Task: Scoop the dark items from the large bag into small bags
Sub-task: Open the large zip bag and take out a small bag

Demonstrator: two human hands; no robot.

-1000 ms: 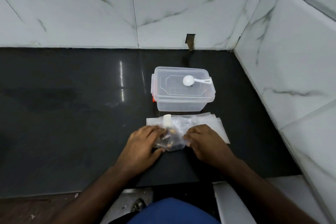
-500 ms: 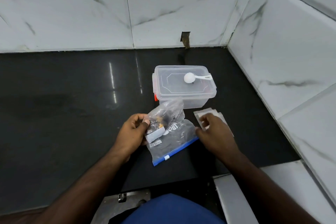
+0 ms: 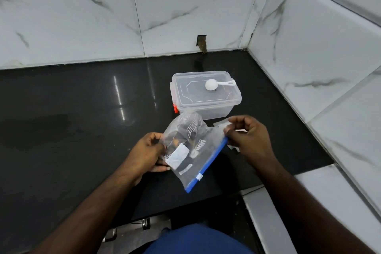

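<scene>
- The black countertop [image 3: 61, 126] fills the left of the view, glossy, with white marble-patterned wall tiles [image 3: 82, 16] behind it.
- The left hand [image 3: 144, 150] holds the large bag by its left edge, fingers curled round the plastic, thumb on the near face.
- The large bag [image 3: 191, 150] is clear plastic with a blue zip strip along its lower right edge and a white slider near that strip's lower end. It is held up off the countertop, tilted, between the two hands.
- The dark items [image 3: 183, 134] sit bunched in the upper left part of the bag, beside a white label on its face.
- A clear lidded container [image 3: 206, 97] with an orange clasp stands behind the bag, and a white scoop [image 3: 214, 84] lies on its lid.
- The right hand [image 3: 247, 138] pinches the upper end of the blue strip between thumb and fingertips, the other fingers curled.
- The small bags [image 3: 221, 122] lie flat on the countertop, mostly hidden under the right hand, just in front of the container.
</scene>
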